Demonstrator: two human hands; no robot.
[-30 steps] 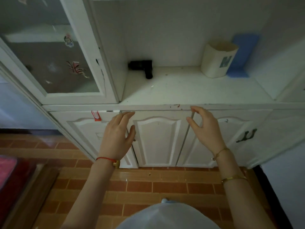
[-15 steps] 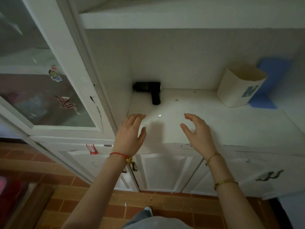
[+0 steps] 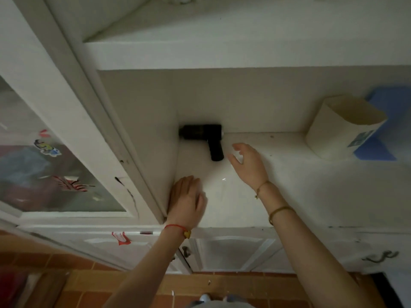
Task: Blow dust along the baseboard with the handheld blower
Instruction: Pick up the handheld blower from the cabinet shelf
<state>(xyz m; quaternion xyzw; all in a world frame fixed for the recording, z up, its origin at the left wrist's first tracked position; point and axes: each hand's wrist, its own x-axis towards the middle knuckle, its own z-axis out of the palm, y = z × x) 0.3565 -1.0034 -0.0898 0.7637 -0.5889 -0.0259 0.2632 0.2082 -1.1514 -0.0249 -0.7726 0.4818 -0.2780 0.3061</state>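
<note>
A black handheld blower (image 3: 203, 137) lies on the white cabinet shelf (image 3: 289, 178) in the back left corner, barrel along the back wall and handle pointing toward me. My right hand (image 3: 248, 164) hovers just right of the handle, fingers spread and loosely bent, holding nothing; a small gap separates them. My left hand (image 3: 188, 200) rests flat near the shelf's front left edge, fingers straight, beside the cabinet's side wall.
A cream paper container (image 3: 342, 127) stands at the shelf's back right in front of a blue sheet (image 3: 387, 121). A glass door with stickers (image 3: 51, 165) is on the left. White lower cabinet doors (image 3: 231, 252) and red tiled floor (image 3: 93, 287) lie below.
Both hands moved up from the lower cabinet doors onto the shelf. The right hand travelled toward the blower's handle; the left settled at the front left edge. The view tilted upward.
</note>
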